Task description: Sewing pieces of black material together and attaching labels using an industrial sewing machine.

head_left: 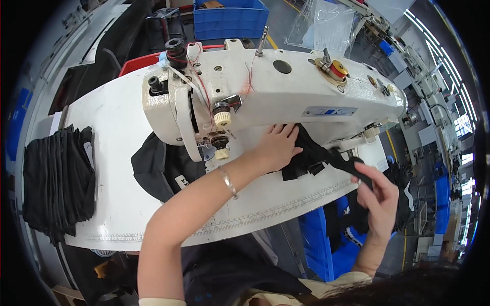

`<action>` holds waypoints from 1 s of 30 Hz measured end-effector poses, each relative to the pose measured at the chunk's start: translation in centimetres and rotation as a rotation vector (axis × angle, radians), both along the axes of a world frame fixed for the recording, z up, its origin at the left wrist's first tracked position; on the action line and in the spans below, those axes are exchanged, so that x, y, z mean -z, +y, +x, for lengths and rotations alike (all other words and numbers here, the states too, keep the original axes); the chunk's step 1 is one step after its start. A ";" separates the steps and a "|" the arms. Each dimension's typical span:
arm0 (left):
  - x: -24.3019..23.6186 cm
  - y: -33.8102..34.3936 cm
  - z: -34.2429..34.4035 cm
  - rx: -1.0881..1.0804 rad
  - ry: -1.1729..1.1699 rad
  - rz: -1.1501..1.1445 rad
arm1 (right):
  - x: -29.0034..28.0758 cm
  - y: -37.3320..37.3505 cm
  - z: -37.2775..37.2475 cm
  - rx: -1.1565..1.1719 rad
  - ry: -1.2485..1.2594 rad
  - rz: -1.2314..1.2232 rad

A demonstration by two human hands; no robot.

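My left hand (278, 148), a silver bracelet on its wrist, reaches under the arm of a white sewing machine (265, 84). Its fingers are stretched out and lie on a bunched black fabric piece (305, 153). From that bunch a narrow black strip runs right, and my right hand (377, 199) pinches its end between thumb and fingers. Another black fabric piece (153, 166), with a small white label (181, 181), lies beneath the needle area, partly hidden by the machine head and my left forearm.
A stack of black fabric pieces (61, 178) sits at the white table's (115, 199) left end. A printed ruler runs along the near edge. Blue bins stand below right (315, 237) and behind (232, 20). Red thread runs from a spool (338, 69) on the machine.
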State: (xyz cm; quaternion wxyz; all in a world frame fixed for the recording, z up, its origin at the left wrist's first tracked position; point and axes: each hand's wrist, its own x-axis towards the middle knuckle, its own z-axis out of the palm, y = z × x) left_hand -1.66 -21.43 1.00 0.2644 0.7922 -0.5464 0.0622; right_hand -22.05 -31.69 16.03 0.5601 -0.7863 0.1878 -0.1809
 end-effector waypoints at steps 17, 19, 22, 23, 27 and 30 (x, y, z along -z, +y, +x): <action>-8.6 24.8 -12.6 -0.187 1.123 -0.065 | 9.9 9.8 0.6 -1.144 0.296 0.296; -9.1 24.5 -13.3 -0.209 0.842 -0.115 | 9.9 12.5 0.9 -1.044 0.177 0.416; -9.7 24.5 -13.5 -0.232 0.618 -0.189 | 10.7 15.4 1.1 -0.894 0.055 0.510; -9.1 24.5 -13.4 -0.245 0.820 -0.418 | 11.2 16.0 0.8 -0.807 0.029 0.452; -8.4 24.8 -13.4 -0.191 1.087 -0.700 | 11.6 17.4 0.3 -0.625 -0.100 0.378; -8.2 24.4 -13.9 -0.210 0.985 -0.712 | 9.3 18.1 0.7 -0.536 -0.222 0.442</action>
